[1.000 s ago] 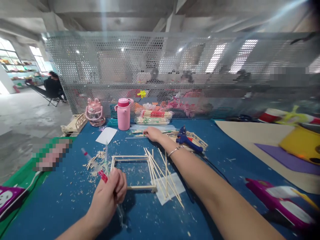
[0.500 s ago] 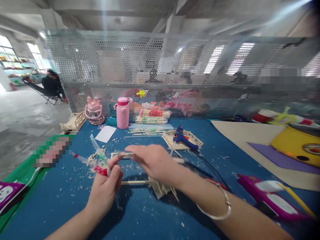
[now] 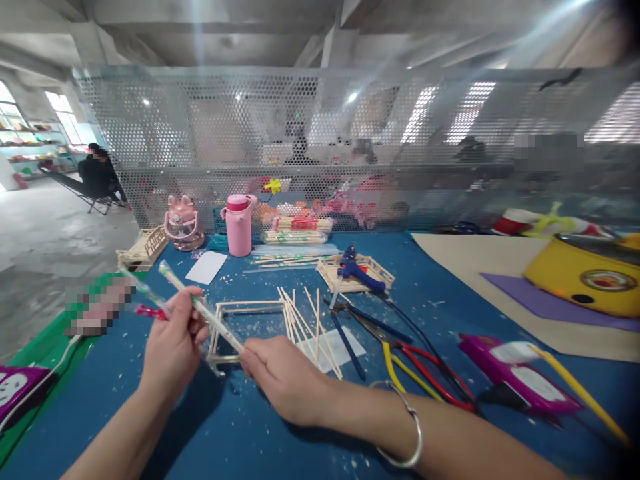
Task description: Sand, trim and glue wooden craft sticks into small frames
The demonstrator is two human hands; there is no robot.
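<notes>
My left hand [image 3: 173, 340] is closed around a pair of chopsticks in a clear wrapper [image 3: 213, 317], together with a crumpled plastic wrapper that has a red end [image 3: 150, 311]. My right hand [image 3: 287, 380] pinches the lower end of the same chopsticks, which slant down from upper left to right. Partly hidden behind both hands, a rectangular frame of wooden sticks [image 3: 253, 308] lies on the blue table. Several loose thin sticks [image 3: 295, 313] fan out beyond my right hand, some over a white sheet [image 3: 347, 350].
Pliers with red and yellow handles [image 3: 430, 367] and a blue glue gun [image 3: 357, 272] resting by a stick tray [image 3: 330, 272] lie to the right. Packed chopsticks [image 3: 297, 233], a pink flask [image 3: 239, 230] and a perforated metal screen [image 3: 240, 133] stand at the back.
My right hand has come down and toward me and now grips the chopsticks' lower end. My left hand has shifted left. The stick frame and loose sticks show more fully.
</notes>
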